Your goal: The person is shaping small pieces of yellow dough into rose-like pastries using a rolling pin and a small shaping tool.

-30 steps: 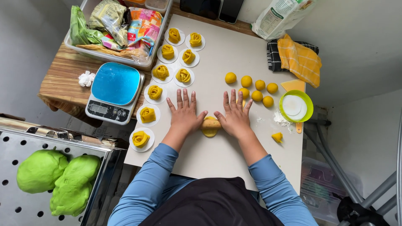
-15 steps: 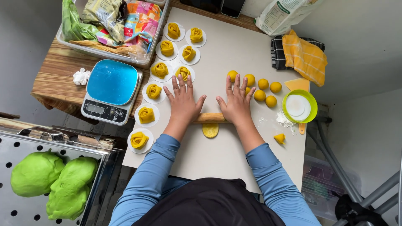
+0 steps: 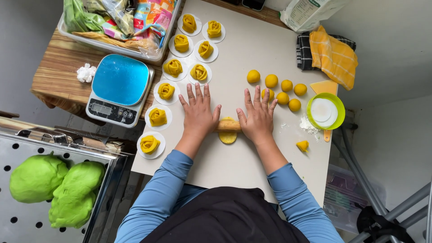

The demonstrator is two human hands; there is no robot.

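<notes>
A wooden rolling pin [image 3: 227, 125] is pressed flat under the left hand [image 3: 198, 118] and the right hand [image 3: 258, 120], with the fingers of both spread and laid open, nothing pinched. A flattened piece of yellow dough [image 3: 227, 136] is seen beneath the rolling pin on the white surface [image 3: 252, 54]. Yellow dough balls [image 3: 281, 89] are grouped beyond the rolling pin, near the right hand; folded dough pieces on round papers [image 3: 166, 91] are lined up to its left, beside a blue kitchen scale [image 3: 119, 88]

Kitchen; scale [image 3: 118, 90], dough balls [image 3: 276, 90] (yellow), perforated tray [image 3: 45, 220]
</notes>
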